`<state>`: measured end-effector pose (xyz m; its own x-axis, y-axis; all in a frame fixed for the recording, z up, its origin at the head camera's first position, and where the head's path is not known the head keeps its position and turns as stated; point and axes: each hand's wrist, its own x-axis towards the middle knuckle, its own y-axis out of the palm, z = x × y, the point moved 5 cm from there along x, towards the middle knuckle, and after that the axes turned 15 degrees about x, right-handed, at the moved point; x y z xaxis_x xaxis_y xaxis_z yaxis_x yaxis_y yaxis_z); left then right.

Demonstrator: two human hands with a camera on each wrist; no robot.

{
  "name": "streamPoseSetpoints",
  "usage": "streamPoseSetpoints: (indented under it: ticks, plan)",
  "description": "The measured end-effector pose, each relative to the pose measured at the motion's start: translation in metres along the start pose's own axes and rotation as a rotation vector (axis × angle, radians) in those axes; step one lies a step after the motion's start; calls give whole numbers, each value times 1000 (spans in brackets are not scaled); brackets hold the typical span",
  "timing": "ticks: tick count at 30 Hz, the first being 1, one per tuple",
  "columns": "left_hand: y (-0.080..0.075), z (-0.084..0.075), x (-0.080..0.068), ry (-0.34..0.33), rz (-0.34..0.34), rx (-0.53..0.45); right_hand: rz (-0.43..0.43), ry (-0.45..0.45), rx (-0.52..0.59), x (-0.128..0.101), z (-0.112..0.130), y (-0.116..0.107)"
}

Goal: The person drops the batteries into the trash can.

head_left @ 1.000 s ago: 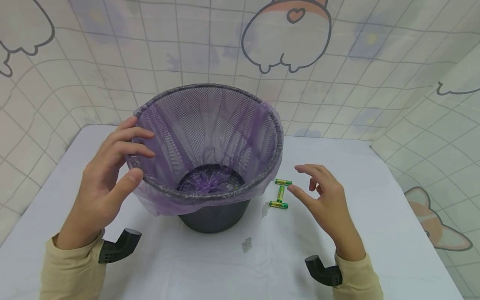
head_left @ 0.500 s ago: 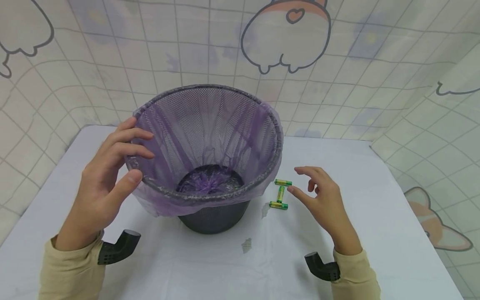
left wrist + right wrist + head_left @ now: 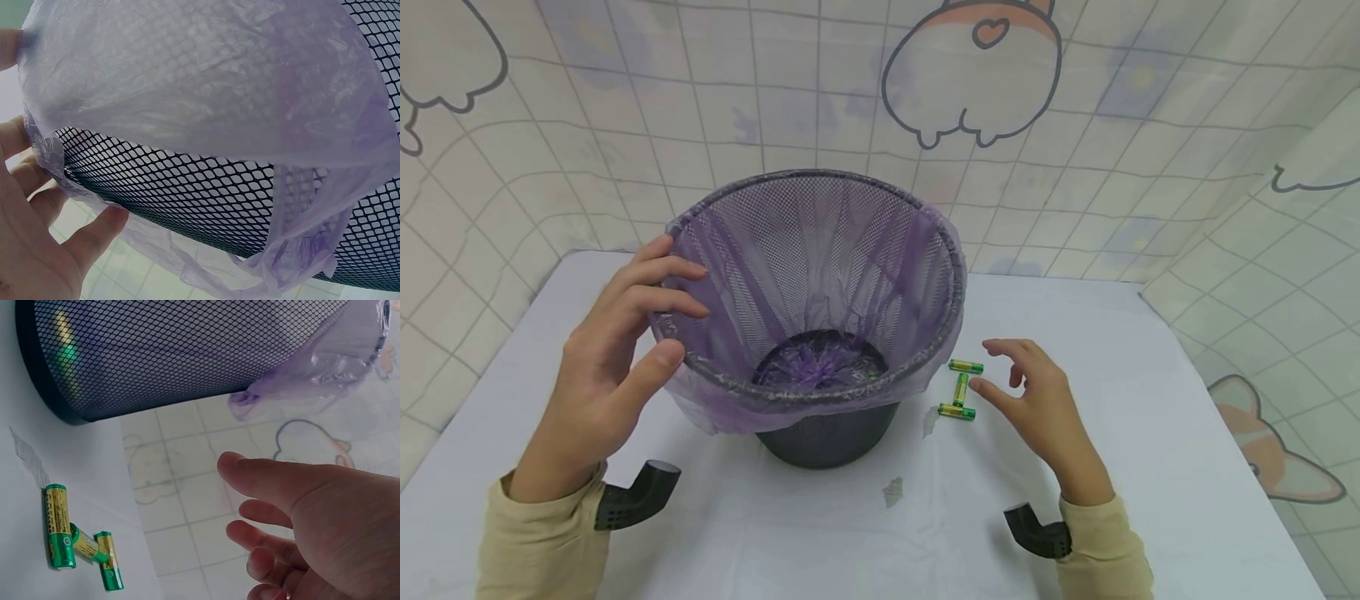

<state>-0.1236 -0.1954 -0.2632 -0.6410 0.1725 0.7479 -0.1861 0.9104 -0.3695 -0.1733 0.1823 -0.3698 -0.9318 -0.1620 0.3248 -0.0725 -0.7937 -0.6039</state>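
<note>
A black mesh trash bin [image 3: 827, 440] stands on the table, lined with a purple bag [image 3: 745, 412] folded over its rim. My left hand [image 3: 597, 367] holds the rim at its left side, fingers over the edge and thumb against it; the left wrist view shows the fingers [image 3: 15, 137] on the bag. Three green and gold batteries lie to the right of the bin: a far one [image 3: 966, 367], a middle one [image 3: 961, 389] and a near one [image 3: 957, 412]. Close beside them hovers my right hand [image 3: 1041, 400], thumb and fingers apart, holding nothing. Through the mesh, a green and yellow object [image 3: 67, 350] shows inside the bin.
Small grey patches [image 3: 892, 492] mark the white table [image 3: 820, 542]. A printed, tile-patterned cloth [image 3: 850, 100] hangs behind and on both sides. Black curved devices sit on the left wrist [image 3: 638, 498] and right wrist [image 3: 1037, 533].
My right hand has shifted slightly left and toward the near side, closer to the middle battery. The left hand, bin and batteries stay essentially where they were.
</note>
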Motion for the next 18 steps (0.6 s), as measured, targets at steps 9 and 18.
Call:
streamPoseSetpoints:
  ticks: [9, 18]
  plan:
    - [0, 0, 0, -2, -2, -9, 45, 46, 4, 0, -6, 5]
    - [0, 1, -1, -12, 8, 4, 70, 81, 12, 1, -14, 11]
